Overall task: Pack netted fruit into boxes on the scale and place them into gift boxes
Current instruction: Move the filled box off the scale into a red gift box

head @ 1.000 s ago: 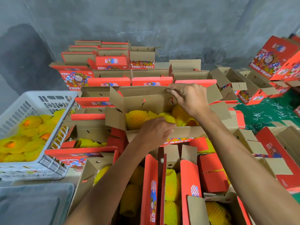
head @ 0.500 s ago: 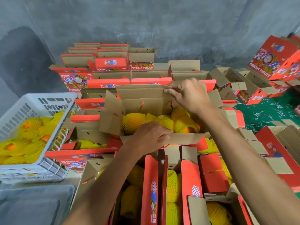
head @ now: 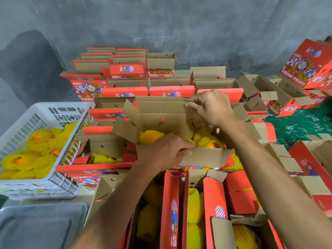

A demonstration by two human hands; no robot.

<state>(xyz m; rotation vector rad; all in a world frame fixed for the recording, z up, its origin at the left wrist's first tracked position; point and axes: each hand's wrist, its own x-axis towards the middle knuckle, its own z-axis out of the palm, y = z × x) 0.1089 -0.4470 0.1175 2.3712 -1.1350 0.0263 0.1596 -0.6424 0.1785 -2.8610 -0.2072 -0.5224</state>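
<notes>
Currently both hands grip flaps of one open box of netted fruit.

My left hand point(head: 167, 151) pinches the near flap of the brown corrugated cardboard box point(head: 161, 121); my right hand point(head: 212, 106) grips its creased far flap. Round fruits in yellow foam mesh sleeves point(head: 206, 139) lie inside. More fill the white slatted plastic basket point(head: 59, 114) at left.

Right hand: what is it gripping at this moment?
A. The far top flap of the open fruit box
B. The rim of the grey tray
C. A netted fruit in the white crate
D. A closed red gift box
A. The right hand pinches the upper edge of the far flap of the open box, above the netted fruit.
</notes>
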